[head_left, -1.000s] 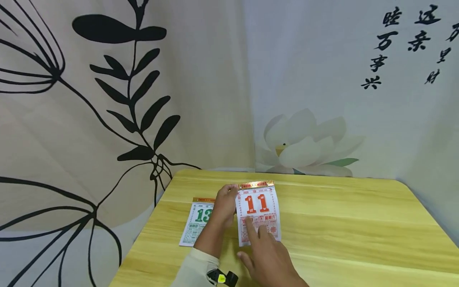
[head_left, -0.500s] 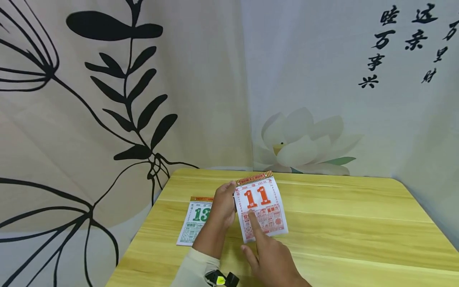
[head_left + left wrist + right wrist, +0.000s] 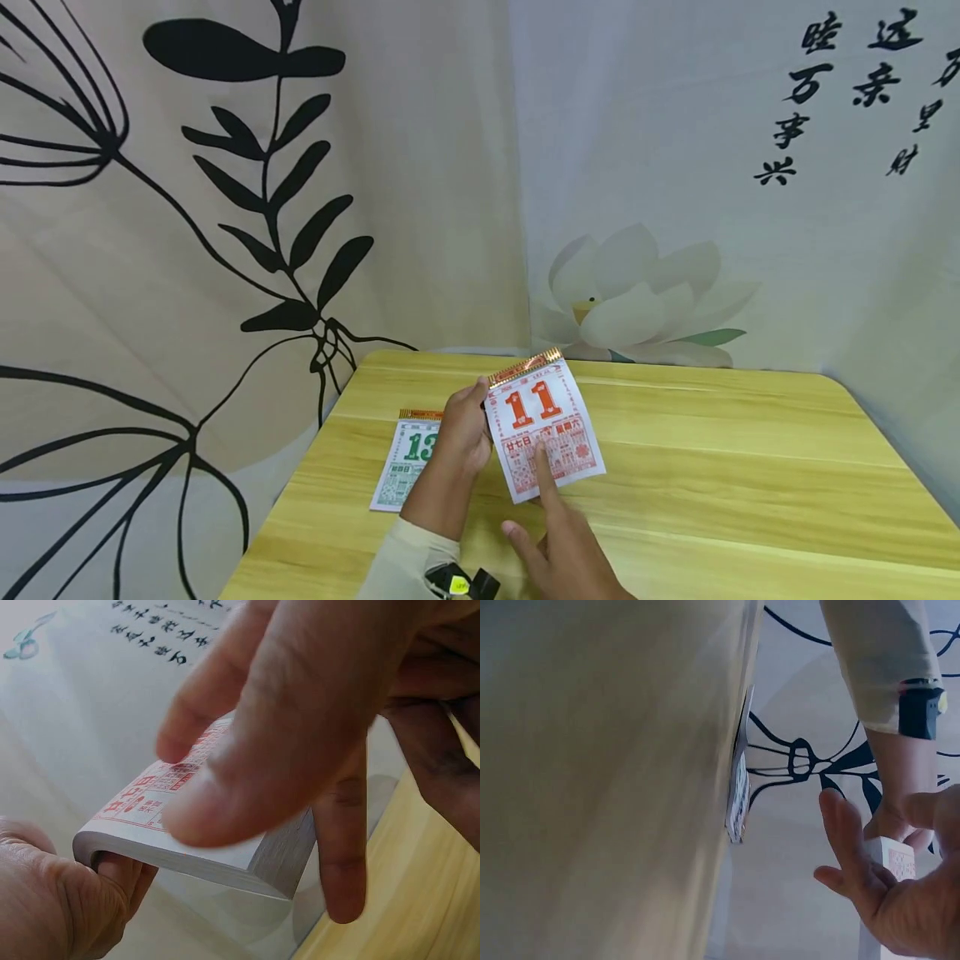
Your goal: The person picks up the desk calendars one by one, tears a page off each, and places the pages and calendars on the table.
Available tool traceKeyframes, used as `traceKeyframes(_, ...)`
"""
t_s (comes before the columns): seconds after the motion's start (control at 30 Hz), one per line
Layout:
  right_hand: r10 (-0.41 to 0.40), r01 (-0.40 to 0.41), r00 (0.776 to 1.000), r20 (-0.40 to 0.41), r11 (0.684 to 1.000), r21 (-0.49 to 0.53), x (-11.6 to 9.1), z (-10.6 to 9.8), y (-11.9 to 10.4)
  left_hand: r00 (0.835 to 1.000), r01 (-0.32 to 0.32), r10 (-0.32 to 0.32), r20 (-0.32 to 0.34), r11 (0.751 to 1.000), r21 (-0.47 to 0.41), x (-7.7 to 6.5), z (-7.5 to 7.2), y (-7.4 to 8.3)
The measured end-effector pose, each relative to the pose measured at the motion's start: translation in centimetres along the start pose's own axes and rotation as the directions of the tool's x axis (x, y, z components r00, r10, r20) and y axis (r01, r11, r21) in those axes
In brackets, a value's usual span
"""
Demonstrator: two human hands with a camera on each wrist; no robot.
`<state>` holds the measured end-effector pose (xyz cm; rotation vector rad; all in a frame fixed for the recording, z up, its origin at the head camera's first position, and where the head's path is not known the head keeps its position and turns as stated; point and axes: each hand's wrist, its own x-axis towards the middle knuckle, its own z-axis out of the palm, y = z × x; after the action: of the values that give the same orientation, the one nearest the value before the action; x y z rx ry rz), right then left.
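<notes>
A thick tear-off calendar with a red 11 on its page is tilted above the table. My left hand grips its left edge; in the left wrist view that hand has fingers curled beneath the pad. Over the lower part of the page, my right hand points with a straight index finger, its thumb held apart. The right wrist view shows the right hand with fingers extended in front of the pad. Whether the fingertip touches the paper, I cannot tell.
A second calendar with a green 13 lies on the wooden table, partly hidden by my left arm. Behind the table hangs a pale curtain with black plants, a lotus and characters.
The calendar has been raised a little and turned, its top now leaning left. My right index finger has moved from the page's left side toward its middle.
</notes>
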<state>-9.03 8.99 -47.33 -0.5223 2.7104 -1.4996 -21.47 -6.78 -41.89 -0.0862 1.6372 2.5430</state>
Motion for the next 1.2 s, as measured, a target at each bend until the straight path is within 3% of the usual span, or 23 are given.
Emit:
traceKeyframes(0.1, 0.023, -0.035, 0.998, 0.058, 0.975, 0.218, -0.2, 0.2, 0.4, 1.000, 0.001, -0.001, -0.011, 0.999, -0.033, 0.1, -0.2, 0.0)
traceKeyframes(0.23, 0.049, -0.081, 0.995, 0.086, 0.903, 0.423, -0.4, 0.6, 0.5, 1.000, 0.000, -0.001, -0.028, 0.999, -0.047, 0.2, -0.3, 0.2)
traceKeyframes(0.3, 0.088, -0.110, 0.994, 0.067, 0.841, 0.530, -0.4, 0.9, 0.4, 0.999, 0.003, -0.005, -0.038, 0.999, -0.052, 0.2, -0.3, 0.2)
traceKeyframes(0.43, 0.162, -0.097, 0.987, -0.021, 0.681, 0.726, -0.2, 1.3, 0.3, 0.999, -0.010, 0.007, -0.048, 0.997, -0.074, 0.4, -0.4, 0.2)
traceKeyframes(0.53, 0.185, -0.060, 0.980, -0.072, 0.623, 0.780, -0.1, 1.7, 0.3, 0.998, -0.015, 0.011, -0.054, 0.997, -0.078, 0.5, -0.4, 0.2)
traceKeyframes(0.63, 0.194, -0.032, 0.975, -0.111, 0.611, 0.791, -0.1, 2.0, 0.3, 0.999, -0.005, 0.002, -0.052, 0.998, -0.059, 0.6, -0.5, 0.1)
traceKeyframes(0.73, 0.210, -0.009, 0.965, -0.154, 0.618, 0.786, 0.2, 2.2, 0.2, 0.999, 0.005, -0.007, -0.048, 0.999, -0.048, 0.6, -0.5, 0.0)
traceKeyframes(1.03, 0.274, 0.008, 0.925, -0.262, 0.677, 0.736, 0.8, 2.4, 0.0, 0.999, -0.001, -0.001, -0.048, 0.999, -0.038, 0.6, -0.4, -0.4)
traceKeyframes(1.2, 0.326, -0.009, 0.903, -0.278, 0.663, 0.749, 1.0, 2.4, -0.3, 0.999, -0.001, 0.000, -0.038, 1.000, -0.029, 0.5, -0.5, -0.6)
